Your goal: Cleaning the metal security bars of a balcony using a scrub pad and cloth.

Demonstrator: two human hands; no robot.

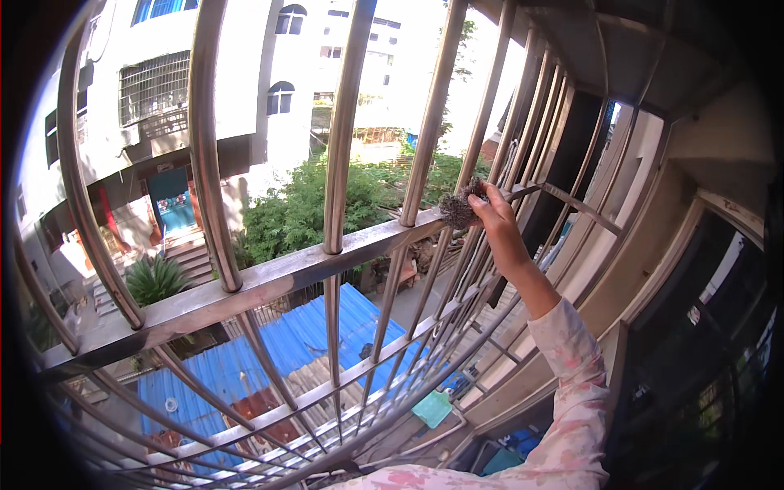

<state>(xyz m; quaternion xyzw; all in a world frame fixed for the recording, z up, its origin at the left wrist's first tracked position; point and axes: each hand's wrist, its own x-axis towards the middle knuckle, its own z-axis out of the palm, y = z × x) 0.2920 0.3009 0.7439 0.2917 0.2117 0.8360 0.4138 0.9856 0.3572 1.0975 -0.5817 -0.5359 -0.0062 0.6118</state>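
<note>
Where the window grille bulges outward, the scene is set out as follows.

Right hand: the right hand (492,214) is stretched out to the grille, its fingers (482,194) closed on a dark steel-wool scrubber (457,208).
Scrubber: it is pressed against the flat horizontal rail (269,278), just beside an upright bar (430,114).
Left hand: it is not seen; only a floral sleeve (572,392) of the right arm is shown.
Edges: the rail's upper edge runs from lower left to upper right, crossed by upright bars at intervals.
Open room: narrow gaps are left between bars; wider free space lies on the near side of the grille.
Below: a blue corrugated roof (302,335) is seen through the bars.
</note>
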